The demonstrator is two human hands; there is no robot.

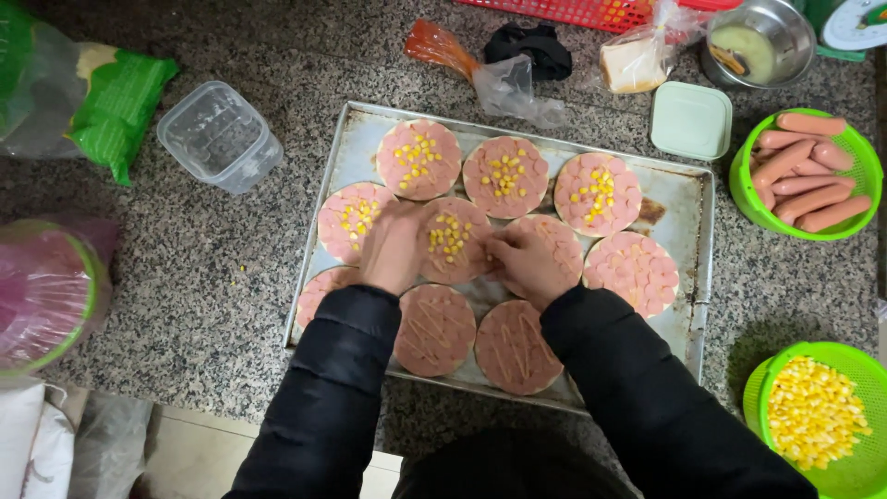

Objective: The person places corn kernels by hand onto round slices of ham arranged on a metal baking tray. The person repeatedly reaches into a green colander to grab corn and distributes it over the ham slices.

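Observation:
A metal baking tray (pixel 688 199) on the granite counter holds several round small pizzas covered with pink sausage slices. Some carry yellow corn kernels, such as the one at the back middle (pixel 505 176). Two at the front (pixel 516 348) show only sauce and drizzled lines. My left hand (pixel 393 248) and my right hand (pixel 527 261) rest on either side of the middle pizza (pixel 451 238), fingers touching its edges and topping. Black sleeves cover both arms.
A green bowl of corn kernels (pixel 818 416) sits front right, a green bowl of whole sausages (pixel 806 171) back right. A lidded pale green tub (pixel 691 120), a steel bowl (pixel 758 42), an empty clear container (pixel 220 136) and plastic bags surround the tray.

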